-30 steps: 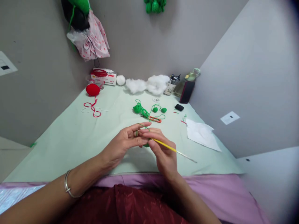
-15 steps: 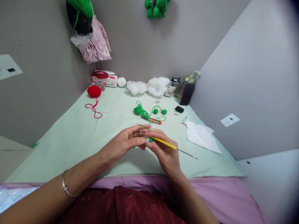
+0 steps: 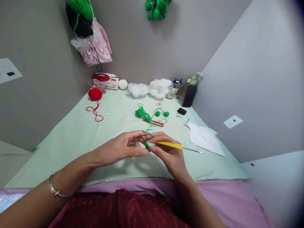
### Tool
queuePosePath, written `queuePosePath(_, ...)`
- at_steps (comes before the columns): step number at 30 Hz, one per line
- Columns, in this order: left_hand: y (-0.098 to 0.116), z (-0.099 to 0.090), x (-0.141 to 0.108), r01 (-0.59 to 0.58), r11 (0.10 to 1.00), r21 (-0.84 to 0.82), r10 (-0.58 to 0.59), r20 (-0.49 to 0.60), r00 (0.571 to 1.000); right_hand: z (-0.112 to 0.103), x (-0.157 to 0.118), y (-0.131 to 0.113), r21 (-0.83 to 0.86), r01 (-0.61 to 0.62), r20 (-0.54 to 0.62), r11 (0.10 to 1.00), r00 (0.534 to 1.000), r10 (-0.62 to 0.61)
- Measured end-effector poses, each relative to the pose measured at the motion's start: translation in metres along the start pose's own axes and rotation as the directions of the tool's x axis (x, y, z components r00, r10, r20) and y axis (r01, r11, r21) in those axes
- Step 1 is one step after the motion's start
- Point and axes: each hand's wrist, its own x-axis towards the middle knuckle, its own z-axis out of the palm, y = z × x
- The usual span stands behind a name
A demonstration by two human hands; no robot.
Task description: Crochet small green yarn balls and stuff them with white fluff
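Observation:
My right hand [image 3: 169, 152] pinches a small green crocheted ball [image 3: 147, 145] with white stuffing showing at its opening. In the same hand lies a crochet hook [image 3: 169, 145] with a yellow handle, its metal end pointing right, away from the ball. My left hand [image 3: 125, 145] is just left of the ball, its thumb stretched out below it. Green yarn [image 3: 147, 133] passes over the left index finger and winds between the curled fingers. Part of the ball is hidden behind the right fingers.
Beyond the hands lie tangled green yarn [image 3: 146, 117], orange-handled snips [image 3: 158, 123] and two small green balls. White stuffing [image 3: 160, 88], a phone [image 3: 190, 96] and a cup of tools [image 3: 173, 90] line the back. Red yarn [image 3: 95, 94] sits left; white paper [image 3: 205, 137] lies right.
My left hand has drawn slightly left, away from the ball, and its thumb has come off it. The ball shows more in the right hand, and the hook has swung nearer level.

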Motion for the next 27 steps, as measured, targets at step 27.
queuePosePath(27, 0.024, -0.081, -0.002, 0.098, 0.808, 0.581, 0.233, -0.468, 0.852, -0.003, 0.004, -0.011, 0.367, -0.479, 0.364, 0.798, 0.863, 0.351)
